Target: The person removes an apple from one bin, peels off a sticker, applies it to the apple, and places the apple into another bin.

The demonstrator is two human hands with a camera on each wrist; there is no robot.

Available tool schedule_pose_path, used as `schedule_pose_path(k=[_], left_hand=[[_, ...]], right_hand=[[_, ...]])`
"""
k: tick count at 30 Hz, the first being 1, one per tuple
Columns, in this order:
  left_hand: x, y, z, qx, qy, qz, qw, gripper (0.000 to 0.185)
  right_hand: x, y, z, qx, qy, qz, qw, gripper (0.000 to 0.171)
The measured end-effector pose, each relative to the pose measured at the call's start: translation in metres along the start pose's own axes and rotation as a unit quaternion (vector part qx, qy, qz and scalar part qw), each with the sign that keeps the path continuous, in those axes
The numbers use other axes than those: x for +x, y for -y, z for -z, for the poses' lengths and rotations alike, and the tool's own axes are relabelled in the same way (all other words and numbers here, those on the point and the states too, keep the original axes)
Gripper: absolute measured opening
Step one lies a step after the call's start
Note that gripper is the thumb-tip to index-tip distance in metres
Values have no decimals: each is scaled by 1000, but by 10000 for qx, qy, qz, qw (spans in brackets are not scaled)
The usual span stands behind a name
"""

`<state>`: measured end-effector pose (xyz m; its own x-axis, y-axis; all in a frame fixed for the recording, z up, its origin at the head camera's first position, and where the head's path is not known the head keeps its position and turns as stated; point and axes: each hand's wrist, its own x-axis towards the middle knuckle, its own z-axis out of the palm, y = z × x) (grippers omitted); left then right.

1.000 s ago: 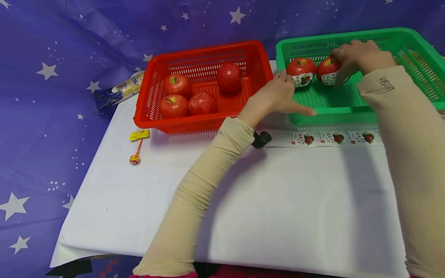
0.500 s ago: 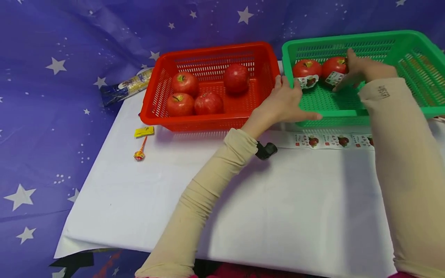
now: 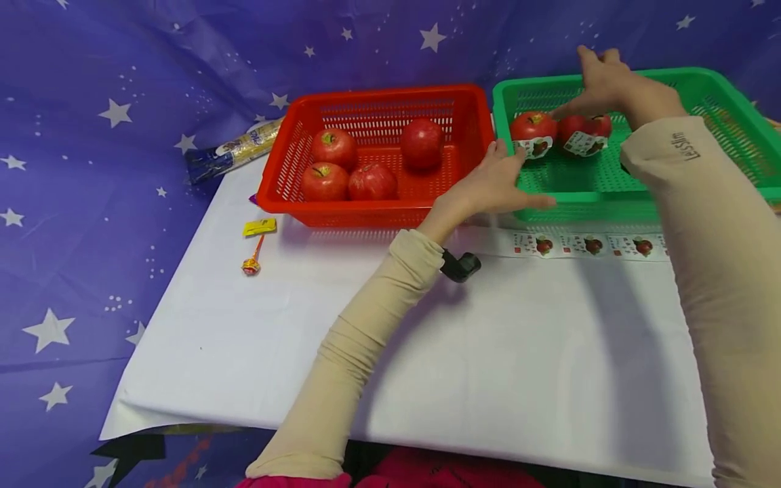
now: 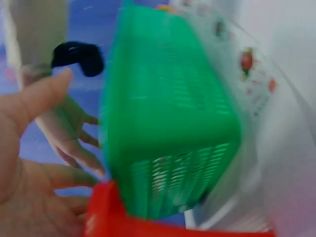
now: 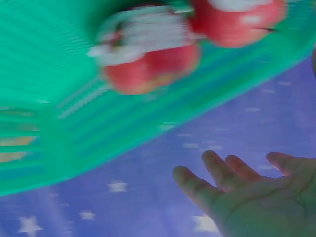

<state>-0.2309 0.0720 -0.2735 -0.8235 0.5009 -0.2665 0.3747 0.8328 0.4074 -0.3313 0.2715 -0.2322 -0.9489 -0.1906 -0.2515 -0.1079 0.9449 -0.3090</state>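
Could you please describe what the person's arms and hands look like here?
Both hands, left hand and right hand, are bare. Snug beige sleeves cover both arms to the wrist; the right one bears small dark lettering. A small black device sits at the left wrist.

Two baskets: one red basket (image 3: 287, 163), one green basket (image 3: 579, 203). Apples: four in the red basket (image 3: 333, 147) (image 3: 421, 142) (image 3: 324, 181) (image 3: 373, 181), two labelled ones in the green (image 3: 532, 126) (image 3: 573, 126), six total. One sticker strip (image 3: 586, 245) with three apple stickers showing. One yellow packet (image 3: 259, 226), one lollipop (image 3: 251, 264), one blue-and-clear wrapped pack (image 3: 234, 150), one small black object (image 3: 460, 266). Two hands: left (image 3: 488, 186), right (image 3: 613, 85).
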Motion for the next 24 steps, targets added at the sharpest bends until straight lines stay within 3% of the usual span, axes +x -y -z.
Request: schedule_pose_path(k=[3, 5, 7, 10, 13, 16, 20, 24], left_hand=[[-17, 24, 9, -489, -90, -113, 9987, 108], [-37, 47, 16, -654, -392, -20, 9971, 111], [-61, 72, 26, -662, -866, 280, 9937, 113], [-97, 114, 43, -885, -1657, 991, 9772, 115], [-126, 151, 55, -1121, -2259, 1767, 9514, 121], [-142, 178, 59, -1292, -2269, 2292, 9377, 126], [-146, 195, 59, -1337, -1635, 2593, 9424, 127], [-141, 194, 58, -1283, -1389, 2671, 9449, 127]], right_hand=[[-1, 36, -2, 324, -406, 447, 9977, 99], [0, 63, -5, 508, -511, 786, 9943, 99], [1, 90, -10, 566, -487, 1166, 9904, 99], [6, 129, -20, 497, -245, 1662, 9845, 99], [11, 160, -33, 339, 161, 2058, 9779, 94], [17, 187, -51, 202, 650, 2322, 9703, 88], [22, 221, -78, -261, 1497, 2542, 9551, 82], [22, 244, -93, -1483, 2213, 2561, 9292, 69]])
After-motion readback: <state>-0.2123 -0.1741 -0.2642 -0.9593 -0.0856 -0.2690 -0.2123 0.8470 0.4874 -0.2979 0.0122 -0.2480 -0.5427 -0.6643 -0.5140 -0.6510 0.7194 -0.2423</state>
